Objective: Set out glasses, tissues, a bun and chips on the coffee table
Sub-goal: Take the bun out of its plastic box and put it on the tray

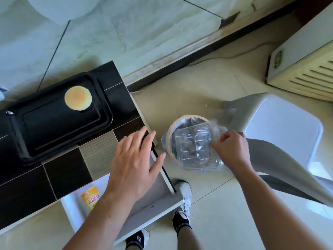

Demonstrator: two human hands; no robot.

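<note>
The right hand [231, 148] pinches a clear plastic clamshell [196, 147] over the bin [182, 141] on the floor, while the left hand [134, 163] hovers spread over the tabletop [68, 170] edge, with the bun [78, 100] on the black tray [59, 121] beyond it and a yellow chips bag [90, 196] in the open drawer [144, 210] beneath its wrist.

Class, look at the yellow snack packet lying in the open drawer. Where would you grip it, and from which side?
Grip the yellow packet by its top sealed edge, coming straight down from above. It lies flat in the open drawer, partly tucked under the tabletop, so fingers would likely pinch best at the exposed end and draw it towards the drawer front.
</note>
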